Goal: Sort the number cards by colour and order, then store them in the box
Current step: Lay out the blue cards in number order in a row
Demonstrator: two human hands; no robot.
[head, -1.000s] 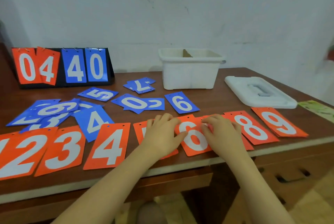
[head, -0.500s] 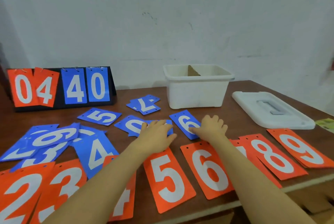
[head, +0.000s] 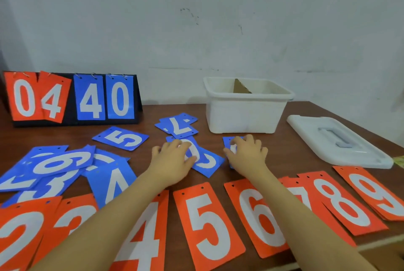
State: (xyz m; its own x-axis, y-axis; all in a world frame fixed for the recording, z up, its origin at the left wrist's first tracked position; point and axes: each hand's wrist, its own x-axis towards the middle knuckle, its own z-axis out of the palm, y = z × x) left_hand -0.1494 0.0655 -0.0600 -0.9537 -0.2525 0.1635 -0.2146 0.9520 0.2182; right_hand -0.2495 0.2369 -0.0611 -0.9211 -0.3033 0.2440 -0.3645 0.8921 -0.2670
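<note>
Orange cards lie in a row along the near table edge: 2 [head: 19,238], 3 [head: 72,216], 4 [head: 148,238], 5 [head: 207,227], 6 [head: 258,216], 7 [head: 299,194], 8 [head: 343,203], 9 [head: 376,192]. Blue cards are scattered behind them: a 5 [head: 123,138], a 7 [head: 179,127], a 4 [head: 113,181] and a pile [head: 59,161] at the left. My left hand [head: 172,161] pinches the blue 0 card [head: 193,150], which lies on another blue card [head: 207,163]. My right hand [head: 247,152] curls over the blue 6 card [head: 228,140], hiding most of it.
An open white box [head: 247,115] with a cardboard divider stands behind my hands. Its lid [head: 336,139] lies to the right. A black flip scoreboard [head: 72,98] showing 04 and 40 stands at the back left. The brown table [head: 277,157] ends close in front.
Both hands left the orange 5 and 6 cards and reached forward onto the blue cards. The blue 0 card has turned under my left hand. The view tilted up.
</note>
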